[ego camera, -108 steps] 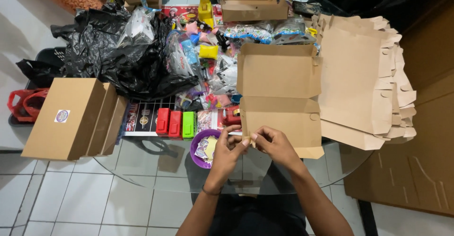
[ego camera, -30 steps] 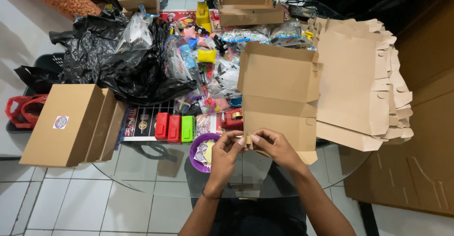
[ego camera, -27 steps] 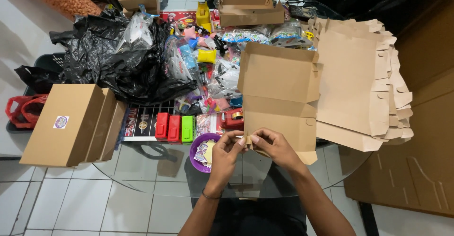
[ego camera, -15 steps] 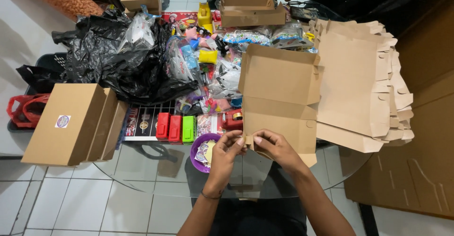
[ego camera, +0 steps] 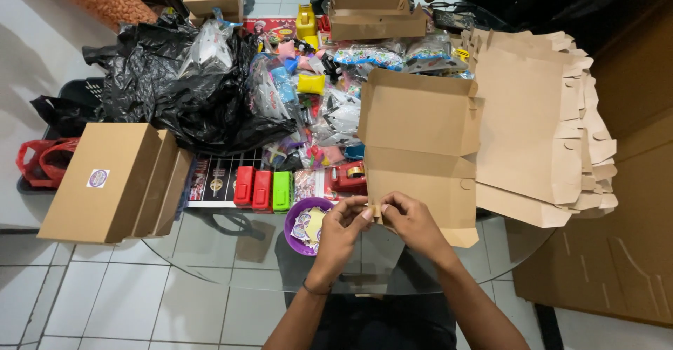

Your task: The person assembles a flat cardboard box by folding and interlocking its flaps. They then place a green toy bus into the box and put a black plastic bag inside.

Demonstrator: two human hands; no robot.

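Note:
A flat, unfolded brown cardboard box blank (ego camera: 419, 147) lies on the round glass table (ego camera: 231, 259) in front of me. My left hand (ego camera: 345, 228) and my right hand (ego camera: 412, 222) meet at its near left corner, both pinching a small flap there. A purple bowl (ego camera: 297, 229) with small round stickers sits just left of my left hand.
A stack of flat box blanks (ego camera: 543, 126) lies to the right. Closed brown boxes (ego camera: 112, 182) stand at the left edge. Black plastic bags (ego camera: 175, 84), colourful toys and packets (ego camera: 315, 105), red and green small boxes (ego camera: 263, 187) fill the middle. Another person's arms and a box (ego camera: 368, 14) are across the table.
Both hands have stayed at the box blank's near corner, working the flap with small finger movements. Nothing else has moved.

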